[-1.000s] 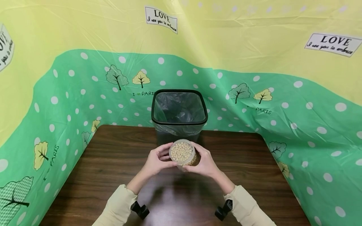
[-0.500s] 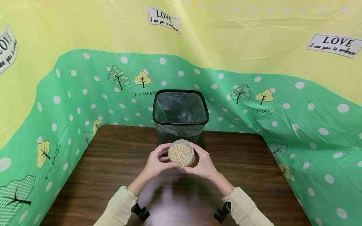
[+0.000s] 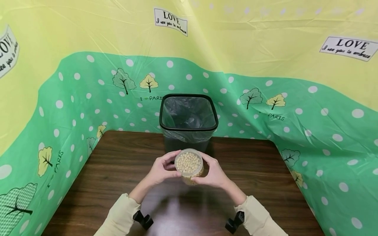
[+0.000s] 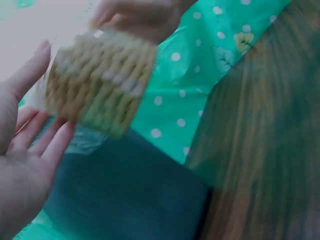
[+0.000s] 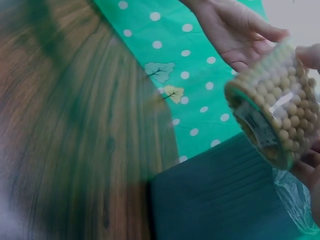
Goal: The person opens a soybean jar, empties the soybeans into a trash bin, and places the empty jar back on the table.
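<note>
Both of my hands hold a clear round jar [image 3: 187,164] filled with pale beige, chickpea-like balls, lifted over the table in the head view. Fingers and thumb of my left hand [image 3: 160,168] grip its left side, and those of my right hand [image 3: 214,172] grip its right side. The jar's top faces up toward the head camera. From the right wrist view, the jar [image 5: 280,100] shows its underside with a printed label [image 5: 257,125]. The left wrist view has the jar [image 4: 100,80] blurred, with my left fingertips at its lower edge.
Just beyond the jar stands a dark square bin [image 3: 174,144] with a black rim, lined with a clear plastic bag [image 3: 192,136]. It stands at the far edge of the brown wooden table [image 3: 124,164]. A green and yellow printed cloth [image 3: 254,72] encloses the table's back and sides.
Both hands have brought the jar slightly down and toward me over the last half second, and more of its side shows now. The grip on it persists, and the bin stays in place.
</note>
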`<state>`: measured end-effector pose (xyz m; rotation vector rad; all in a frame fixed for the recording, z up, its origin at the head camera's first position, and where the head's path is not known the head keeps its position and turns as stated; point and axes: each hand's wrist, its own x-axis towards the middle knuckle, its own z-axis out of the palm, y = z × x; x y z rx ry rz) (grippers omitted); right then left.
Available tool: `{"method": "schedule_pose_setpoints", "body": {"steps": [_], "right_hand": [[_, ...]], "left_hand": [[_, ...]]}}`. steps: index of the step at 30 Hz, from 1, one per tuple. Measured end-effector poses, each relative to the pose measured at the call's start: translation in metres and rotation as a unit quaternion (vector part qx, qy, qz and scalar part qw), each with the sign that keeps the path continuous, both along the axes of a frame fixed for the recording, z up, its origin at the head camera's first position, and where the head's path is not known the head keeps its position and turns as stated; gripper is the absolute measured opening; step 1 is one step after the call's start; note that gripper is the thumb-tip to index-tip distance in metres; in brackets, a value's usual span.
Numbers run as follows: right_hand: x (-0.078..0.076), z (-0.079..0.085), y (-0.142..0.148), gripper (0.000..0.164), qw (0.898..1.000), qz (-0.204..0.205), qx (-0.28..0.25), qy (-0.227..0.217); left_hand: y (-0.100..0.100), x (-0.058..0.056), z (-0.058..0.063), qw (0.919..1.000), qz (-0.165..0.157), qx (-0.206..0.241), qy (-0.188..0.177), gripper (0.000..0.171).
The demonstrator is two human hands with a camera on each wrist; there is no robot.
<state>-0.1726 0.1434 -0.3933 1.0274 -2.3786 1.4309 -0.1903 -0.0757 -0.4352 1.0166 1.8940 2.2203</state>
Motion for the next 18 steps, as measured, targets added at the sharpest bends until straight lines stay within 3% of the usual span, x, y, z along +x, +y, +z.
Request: {"method": "schedule_pose_setpoints", "body": {"steps": [3,6,9,15,18], "right_hand": [[0.000,-0.001,-0.005,0.079,0.998,-0.036,-0.004,0.043],[0.000,-0.001,-0.006,0.079,0.996,-0.056,-0.003,0.070],[-0.001,-0.001,-0.004,0.078,0.998,-0.040,-0.010,0.054],[-0.002,0.001,0.002,0.076,1.000,0.018,-0.012,-0.007],[-0.001,0.002,0.000,0.077,1.000,0.010,-0.008,0.018]], "left_hand": [[0.006,0.004,-0.001,0.9981,0.058,0.009,0.019,0.069],[0.007,0.004,0.000,0.9968,0.078,0.004,0.016,0.068],[0.002,0.000,0.003,0.9984,0.057,-0.001,-0.003,0.064],[-0.006,-0.009,0.004,0.9990,-0.024,-0.019,-0.032,0.070],[-0.004,-0.006,0.003,0.9995,-0.013,-0.015,-0.023,0.072]]}}
